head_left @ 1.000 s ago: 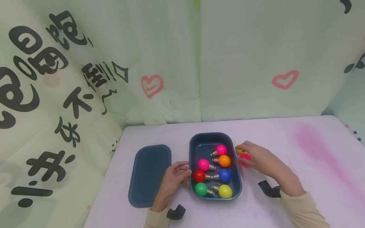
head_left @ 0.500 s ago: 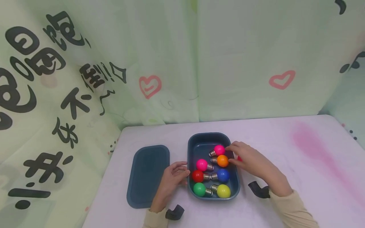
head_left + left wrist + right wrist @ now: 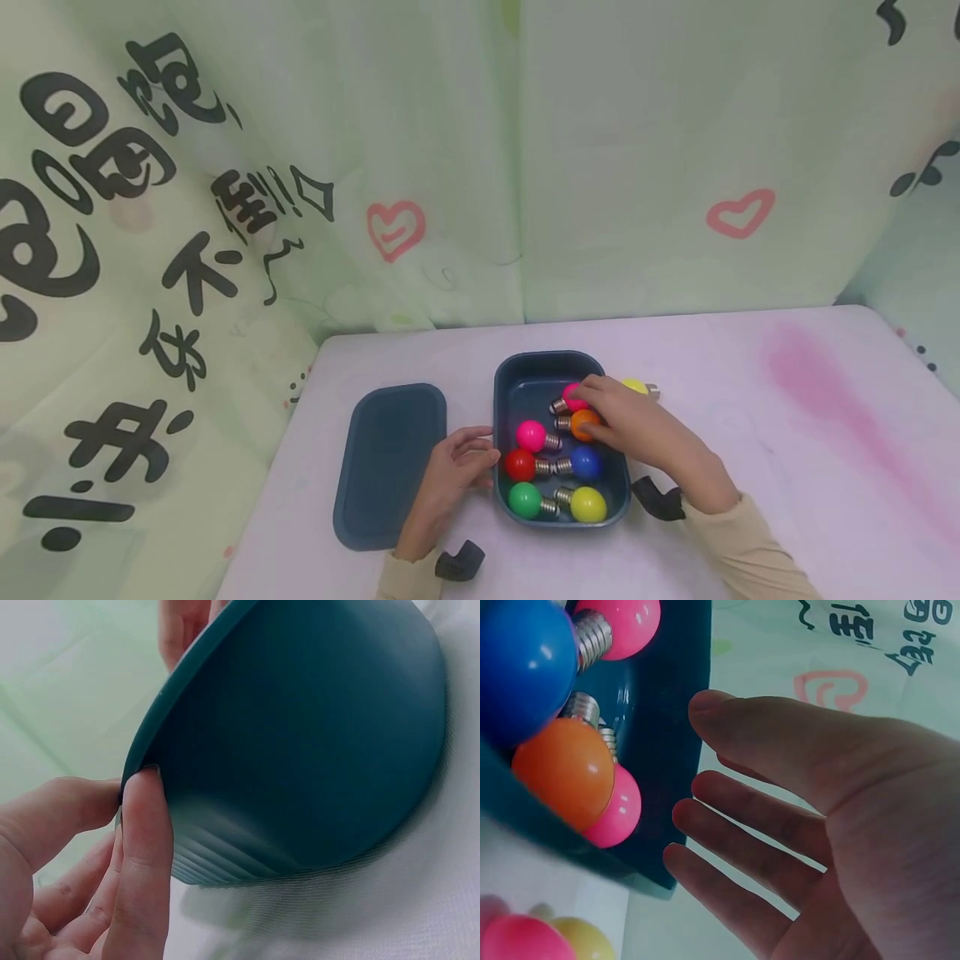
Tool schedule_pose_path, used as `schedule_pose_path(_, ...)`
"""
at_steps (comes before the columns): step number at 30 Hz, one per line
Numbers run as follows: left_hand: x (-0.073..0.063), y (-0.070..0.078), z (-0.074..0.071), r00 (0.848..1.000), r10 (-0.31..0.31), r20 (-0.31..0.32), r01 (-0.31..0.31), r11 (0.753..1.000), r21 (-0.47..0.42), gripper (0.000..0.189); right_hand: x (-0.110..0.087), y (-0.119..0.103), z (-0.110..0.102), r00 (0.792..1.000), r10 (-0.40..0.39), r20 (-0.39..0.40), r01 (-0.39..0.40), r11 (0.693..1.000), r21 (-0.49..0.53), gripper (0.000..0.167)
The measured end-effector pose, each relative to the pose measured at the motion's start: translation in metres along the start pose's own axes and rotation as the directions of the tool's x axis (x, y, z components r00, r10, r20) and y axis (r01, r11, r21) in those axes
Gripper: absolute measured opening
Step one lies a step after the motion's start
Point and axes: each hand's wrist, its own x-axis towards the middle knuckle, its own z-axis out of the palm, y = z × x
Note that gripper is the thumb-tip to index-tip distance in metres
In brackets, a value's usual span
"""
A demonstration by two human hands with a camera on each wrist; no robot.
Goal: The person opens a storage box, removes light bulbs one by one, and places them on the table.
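A dark blue plastic box (image 3: 534, 390) holds several colourful light bulbs with silvery screw bases. My left hand (image 3: 457, 471) pinches its left rim, the wall lying between thumb and finger in the left wrist view. Over the box's right side reaches my right hand (image 3: 633, 421). In the head view its fingers overlap a pink bulb (image 3: 573, 396) and an orange bulb (image 3: 585, 425). The right wrist view shows those fingers loosely extended and spread, with nothing between them. Below lie a blue bulb (image 3: 587, 462), a red bulb (image 3: 519, 465), a green bulb (image 3: 524, 500) and a yellow bulb (image 3: 588, 505).
A flat dark blue lid (image 3: 390, 467) lies left of the box on the white-covered table (image 3: 720, 367). Outside the box's right wall are another yellow bulb (image 3: 634, 386) and a pink bulb (image 3: 526, 939). A printed curtain (image 3: 615, 167) hangs behind the table.
My right hand has moved left from the two bulbs outside the box to over the bulbs inside it. The left hand stays at the rim.
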Motion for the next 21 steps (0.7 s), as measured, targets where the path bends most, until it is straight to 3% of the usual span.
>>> schedule_pose_path(8,0.001,-0.002,0.0,1.0,-0.006,-0.008,0.006,1.0,0.0,0.043,0.008,-0.009,0.008,0.999,-0.044,-0.002,0.044,0.999,0.004,0.035)
schedule_pose_path(17,0.003,-0.006,-0.001,1.0,0.009,-0.003,-0.009,1.0,-0.013,0.043,0.013,-0.017,0.014,0.999,-0.033,0.023,0.033,0.999,0.003,0.042)
schedule_pose_path(21,0.003,-0.006,-0.001,1.0,0.013,-0.002,-0.013,1.0,-0.011,0.043,0.016,-0.019,0.017,0.998,-0.066,0.024,0.066,0.998,-0.009,0.043)
